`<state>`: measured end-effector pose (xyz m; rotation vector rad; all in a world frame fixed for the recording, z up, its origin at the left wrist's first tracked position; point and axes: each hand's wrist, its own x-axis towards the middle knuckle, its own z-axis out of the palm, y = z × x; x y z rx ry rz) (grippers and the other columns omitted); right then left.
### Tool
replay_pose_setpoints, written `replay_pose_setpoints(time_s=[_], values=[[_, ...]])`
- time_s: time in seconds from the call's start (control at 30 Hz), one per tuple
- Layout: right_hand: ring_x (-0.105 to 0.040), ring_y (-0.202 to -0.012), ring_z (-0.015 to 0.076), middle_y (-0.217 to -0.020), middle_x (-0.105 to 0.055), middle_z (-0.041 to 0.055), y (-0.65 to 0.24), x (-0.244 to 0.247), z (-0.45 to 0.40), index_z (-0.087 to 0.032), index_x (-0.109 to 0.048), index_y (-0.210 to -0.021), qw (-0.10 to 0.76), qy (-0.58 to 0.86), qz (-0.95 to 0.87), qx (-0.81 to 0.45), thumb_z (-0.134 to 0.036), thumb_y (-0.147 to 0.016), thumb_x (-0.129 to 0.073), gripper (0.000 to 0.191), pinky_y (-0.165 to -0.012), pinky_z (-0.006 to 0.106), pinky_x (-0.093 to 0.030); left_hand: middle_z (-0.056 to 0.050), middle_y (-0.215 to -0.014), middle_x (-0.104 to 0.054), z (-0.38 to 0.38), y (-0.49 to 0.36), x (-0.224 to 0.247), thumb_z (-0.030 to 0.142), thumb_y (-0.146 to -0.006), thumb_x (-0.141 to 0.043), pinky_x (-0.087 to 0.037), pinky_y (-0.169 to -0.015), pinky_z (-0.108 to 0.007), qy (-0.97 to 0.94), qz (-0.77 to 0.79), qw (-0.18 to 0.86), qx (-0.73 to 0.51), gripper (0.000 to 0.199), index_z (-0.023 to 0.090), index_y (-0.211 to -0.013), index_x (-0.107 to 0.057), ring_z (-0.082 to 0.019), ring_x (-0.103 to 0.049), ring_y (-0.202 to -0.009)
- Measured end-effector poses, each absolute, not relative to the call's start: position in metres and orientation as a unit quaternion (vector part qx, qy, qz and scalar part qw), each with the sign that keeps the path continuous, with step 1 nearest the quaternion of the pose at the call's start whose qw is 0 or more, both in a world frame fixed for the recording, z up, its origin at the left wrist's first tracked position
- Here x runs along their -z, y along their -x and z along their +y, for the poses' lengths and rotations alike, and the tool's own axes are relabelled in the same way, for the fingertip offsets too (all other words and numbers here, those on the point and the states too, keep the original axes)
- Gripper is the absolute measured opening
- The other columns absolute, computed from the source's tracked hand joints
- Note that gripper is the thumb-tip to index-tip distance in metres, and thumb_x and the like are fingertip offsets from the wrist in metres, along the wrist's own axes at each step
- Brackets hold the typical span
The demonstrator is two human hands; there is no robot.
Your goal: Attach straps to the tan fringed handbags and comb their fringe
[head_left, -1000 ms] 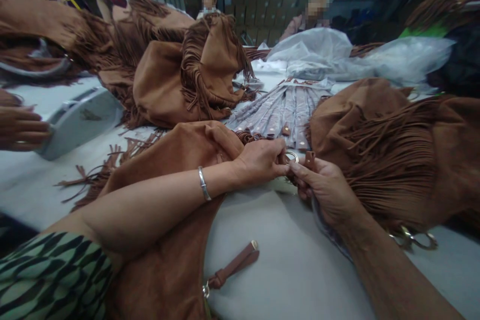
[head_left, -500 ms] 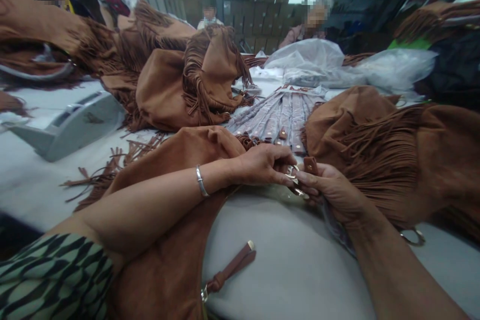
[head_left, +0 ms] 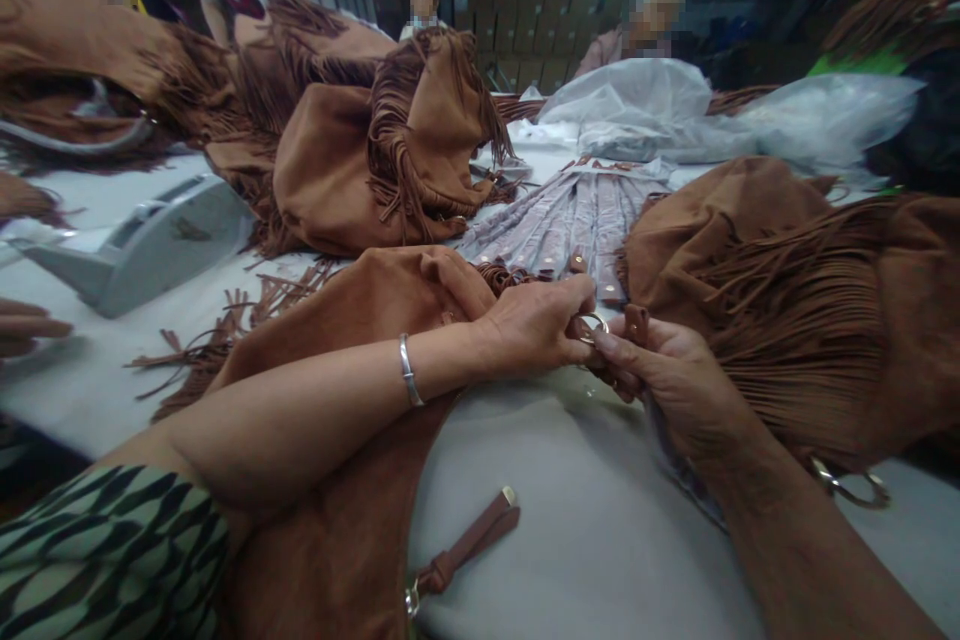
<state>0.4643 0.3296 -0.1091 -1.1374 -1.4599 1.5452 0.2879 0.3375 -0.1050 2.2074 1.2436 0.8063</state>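
Observation:
My left hand [head_left: 529, 325], with a bracelet on its wrist, is closed in a pinch at a gold metal ring [head_left: 598, 321] and a small brown leather tab. Fingertip to fingertip with it, my right hand [head_left: 667, 355] grips the end of a bag strap [head_left: 637, 323], a brown leather piece with a stud. Plastic wrap [head_left: 686, 465] around the strap hangs below that hand. Fingers partly hide where ring and strap meet. Under my left arm lies a brown suede bag [head_left: 322, 530] with a knotted zipper pull [head_left: 472, 540].
Wrapped straps [head_left: 555, 220] fan out ahead. Fringed bags [head_left: 337, 170] stand beyond, another bag [head_left: 757, 270] lies right. A grey tape dispenser [head_left: 165, 240] sits left, near another person's hand [head_left: 30, 325]. Clear plastic [head_left: 630, 95] and people are farther back.
Both hands stay together, and the ring between them has turned to show its round opening. Another person's hand has come in at the left edge. The view has shifted slightly.

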Motion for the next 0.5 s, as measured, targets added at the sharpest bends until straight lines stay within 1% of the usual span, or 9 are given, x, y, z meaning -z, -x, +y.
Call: replay_pose_setpoints(time_s=[0.1,0.13,0.2,0.27,0.33,0.4,0.5], values=[[-0.035,-0.045,0.0048,-0.057,-0.049,-0.0026,-0.47,0.107,0.331,-0.014,-0.059,-0.074,0.333,0.429,-0.588,-0.6,-0.045,-0.066,-0.077,0.037,-0.039,0.017,-0.026,0.004,-0.07,-0.056,0.344,-0.281,0.101,0.025,-0.074,-0.069,-0.04,-0.06,-0.02,-0.816,0.335,0.373,-0.288,0.041,0.014,-0.109,-0.051,-0.01,-0.052,-0.064],[-0.035,-0.045,0.0047,-0.058,-0.049,-0.0026,-0.472,0.107,0.331,-0.014,-0.06,-0.076,0.33,0.424,-0.594,-0.599,-0.045,-0.067,-0.076,0.037,-0.04,0.017,-0.026,0.003,-0.071,-0.056,0.345,-0.279,0.099,0.022,-0.075,-0.068,-0.041,-0.061,-0.02,-0.819,0.306,0.395,-0.282,0.04,0.012,-0.11,-0.052,-0.009,-0.053,-0.065],[-0.034,-0.044,0.0045,-0.056,-0.048,-0.0034,-0.472,0.105,0.331,-0.014,-0.06,-0.076,0.331,0.417,-0.601,-0.596,-0.046,-0.067,-0.076,0.037,-0.04,0.017,-0.026,0.001,-0.075,-0.058,0.348,-0.277,0.098,0.02,-0.074,-0.068,-0.042,-0.063,-0.02,-0.824,0.292,0.399,-0.277,0.033,0.01,-0.103,-0.055,-0.009,-0.054,-0.068],[-0.033,-0.043,0.0045,-0.054,-0.046,-0.004,-0.472,0.104,0.331,-0.014,-0.058,-0.073,0.334,0.418,-0.603,-0.591,-0.046,-0.067,-0.076,0.037,-0.039,0.017,-0.025,0.001,-0.077,-0.059,0.348,-0.277,0.099,0.021,-0.072,-0.071,-0.042,-0.063,-0.019,-0.822,0.311,0.383,-0.284,0.031,0.009,-0.097,-0.056,-0.009,-0.054,-0.069],[-0.033,-0.042,0.0046,-0.052,-0.045,-0.0042,-0.471,0.104,0.33,-0.014,-0.057,-0.071,0.332,0.43,-0.601,-0.587,-0.047,-0.065,-0.077,0.038,-0.039,0.018,-0.024,0.001,-0.076,-0.059,0.346,-0.279,0.103,0.023,-0.071,-0.072,-0.042,-0.062,-0.019,-0.823,0.342,0.348,-0.291,0.032,0.009,-0.095,-0.056,-0.01,-0.054,-0.068],[-0.032,-0.043,0.0048,-0.052,-0.045,-0.0042,-0.471,0.103,0.33,-0.015,-0.058,-0.072,0.327,0.442,-0.598,-0.583,-0.048,-0.064,-0.077,0.04,-0.039,0.018,-0.023,0.0,-0.077,-0.061,0.345,-0.282,0.108,0.026,-0.074,-0.071,-0.041,-0.063,-0.02,-0.838,0.369,0.279,-0.288,0.031,0.011,-0.096,-0.057,-0.011,-0.056,-0.069],[-0.032,-0.043,0.0055,-0.052,-0.044,-0.0043,-0.471,0.102,0.33,-0.015,-0.058,-0.073,0.319,0.452,-0.597,-0.58,-0.049,-0.063,-0.077,0.041,-0.039,0.019,-0.023,-0.004,-0.085,-0.064,0.342,-0.283,0.115,0.032,-0.081,-0.063,-0.042,-0.068,-0.023,-0.874,0.369,0.17,-0.267,0.025,0.013,-0.097,-0.058,-0.015,-0.058,-0.077]])
